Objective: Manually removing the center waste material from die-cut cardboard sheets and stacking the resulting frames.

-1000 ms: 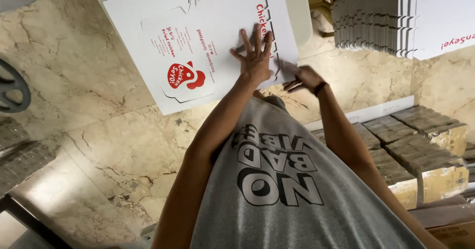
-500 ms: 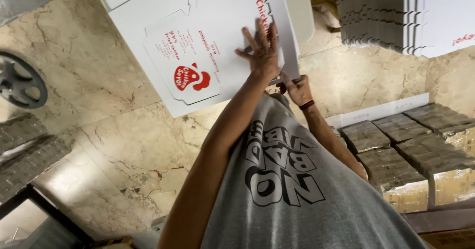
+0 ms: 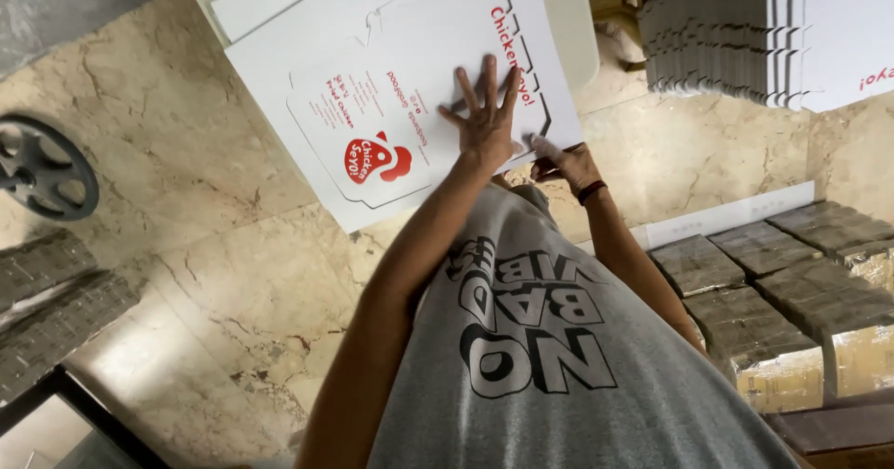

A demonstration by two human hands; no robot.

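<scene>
On the marble floor (image 3: 186,273), far from the person, lies a flat white die-cut carton blank (image 3: 391,106) with red printing. The left hand (image 3: 486,120) presses flat on it, fingers spread, grip open and holding nothing. The right hand (image 3: 568,163), wearing a dark wristband, pinches the blank's near right edge. At far right stands a stack of unfolded white blanks (image 3: 736,31). Near right are wrapped brown bundles (image 3: 792,283); at left, a dark metal wheel (image 3: 42,166).
</scene>
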